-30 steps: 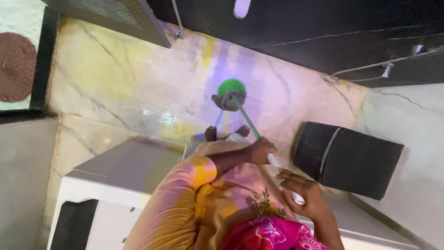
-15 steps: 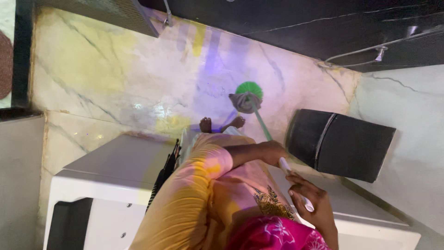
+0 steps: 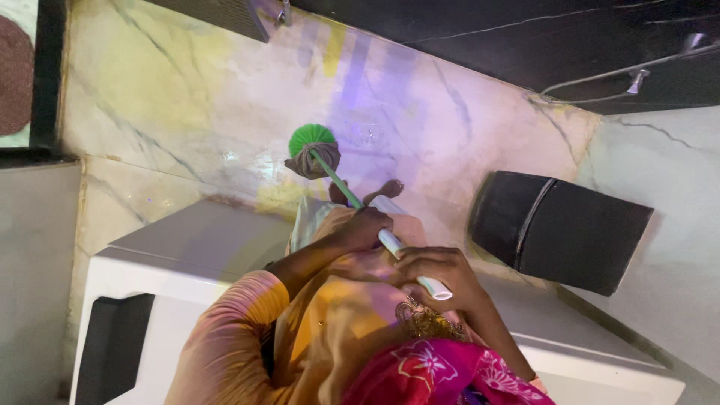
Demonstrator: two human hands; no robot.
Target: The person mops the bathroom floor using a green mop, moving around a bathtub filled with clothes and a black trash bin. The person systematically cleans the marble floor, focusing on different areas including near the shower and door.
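Both hands (image 3: 397, 255) around mop handle (image 3: 360, 210), mid-shaft.

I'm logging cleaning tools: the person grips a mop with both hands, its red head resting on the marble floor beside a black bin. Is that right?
Not quite: the mop head is green, not red, as the head view shows. Both the left hand and the right hand do grip the mop handle, and the head rests on the marble floor, with the black bin nearby.

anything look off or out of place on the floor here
Nothing looks spilled or broken. The mop stands on the marble floor, its handle held by the left hand and right hand. The yellow and purple patches on the floor look like reflected light, not a spill. The black box sits slightly askew by the wall.
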